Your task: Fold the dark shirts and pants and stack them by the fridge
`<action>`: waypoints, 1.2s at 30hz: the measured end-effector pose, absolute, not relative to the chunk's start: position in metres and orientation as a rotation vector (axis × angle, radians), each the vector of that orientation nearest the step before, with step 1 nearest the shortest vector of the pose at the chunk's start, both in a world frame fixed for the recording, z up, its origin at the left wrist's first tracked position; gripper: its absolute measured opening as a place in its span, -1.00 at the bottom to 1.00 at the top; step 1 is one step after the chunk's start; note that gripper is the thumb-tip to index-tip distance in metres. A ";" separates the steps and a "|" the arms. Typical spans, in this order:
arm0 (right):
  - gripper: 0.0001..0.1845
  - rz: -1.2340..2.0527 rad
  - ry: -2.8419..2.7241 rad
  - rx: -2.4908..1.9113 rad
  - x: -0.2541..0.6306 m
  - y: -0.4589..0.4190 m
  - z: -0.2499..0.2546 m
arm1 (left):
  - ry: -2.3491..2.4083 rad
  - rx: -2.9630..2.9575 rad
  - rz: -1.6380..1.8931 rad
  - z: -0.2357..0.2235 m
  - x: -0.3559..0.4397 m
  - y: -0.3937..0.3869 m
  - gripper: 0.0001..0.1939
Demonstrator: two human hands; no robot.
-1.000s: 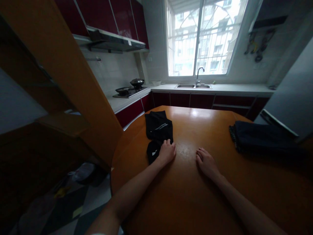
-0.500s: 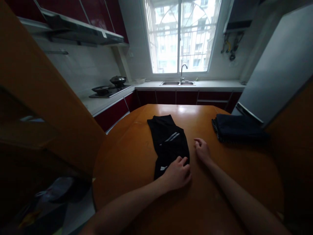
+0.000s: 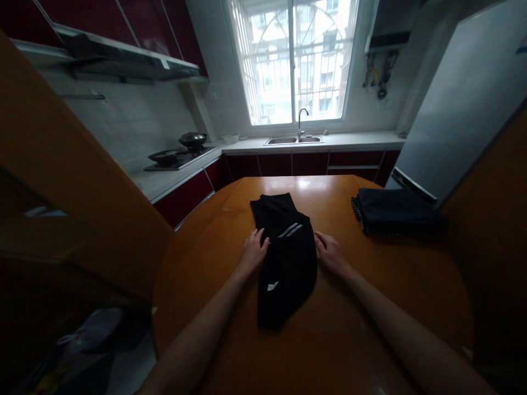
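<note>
A black garment (image 3: 286, 269), folded into a long uneven shape, lies on the wooden table (image 3: 197, 263). Two pale grey stripes cross its middle, and a small white mark shows near its lower left. My left hand (image 3: 254, 251) is at the garment's left edge, level with the stripes, its fingers bent over the cloth. Across from it, my right hand (image 3: 330, 253) has its curled fingertips at the right edge. Both hands appear to pinch the fabric, though the fingertips are partly hidden.
A stack of folded dark blue cloth (image 3: 397, 211) sits on the table's right side. Behind the table run a counter with a sink (image 3: 294, 140) and a stove with pans (image 3: 192, 140). A fridge (image 3: 457, 104) stands at right; a plastic bag (image 3: 96, 329) lies low on the left.
My left hand has moved from the garment's lower right part to its left edge, uncovering the lower end. My right hand has shifted left to the garment's right edge. The view has shifted slightly.
</note>
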State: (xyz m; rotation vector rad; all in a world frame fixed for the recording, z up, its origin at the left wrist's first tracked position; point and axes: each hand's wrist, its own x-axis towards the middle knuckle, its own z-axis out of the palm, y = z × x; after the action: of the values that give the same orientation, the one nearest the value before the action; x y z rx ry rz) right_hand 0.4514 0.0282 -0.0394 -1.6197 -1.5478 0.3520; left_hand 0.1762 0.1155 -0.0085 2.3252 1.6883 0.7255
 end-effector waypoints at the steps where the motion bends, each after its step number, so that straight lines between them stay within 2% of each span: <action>1: -0.47 0.345 -1.614 -1.620 0.449 0.027 -0.039 | 1.703 2.359 0.607 -0.015 0.175 0.120 -0.50; 5: -0.45 0.341 -1.789 -1.682 0.441 0.022 -0.038 | 1.621 2.478 0.399 -0.032 0.182 0.135 -0.47; 14: -0.45 0.291 -1.805 -1.810 0.438 0.022 -0.035 | 1.448 2.551 0.392 -0.028 0.203 0.173 -0.53; 20: -0.44 0.261 -1.803 -1.840 0.438 0.020 -0.035 | 1.436 2.492 0.564 -0.020 0.217 0.190 -0.60; 26: -0.45 0.231 -1.816 -1.841 0.439 0.019 -0.037 | 1.352 2.429 0.818 -0.008 0.210 0.175 -0.58; 32: -0.48 0.270 -1.792 -1.815 0.440 0.020 -0.037 | 1.113 2.451 0.823 -0.009 0.224 0.149 -0.81; 34: -0.48 0.263 -1.768 -1.796 0.440 0.021 -0.038 | 1.116 2.421 0.906 -0.005 0.226 0.150 -0.91; 36: -0.49 0.238 -1.758 -1.764 0.441 0.022 -0.040 | 1.182 2.363 1.037 0.004 0.221 0.157 -0.90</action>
State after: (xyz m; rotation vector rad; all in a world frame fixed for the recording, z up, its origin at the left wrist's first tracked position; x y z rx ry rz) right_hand 0.4408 0.0221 -0.0404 -1.7638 -1.7579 0.2378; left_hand 0.2207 0.1569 0.0040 2.3631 1.1823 1.0369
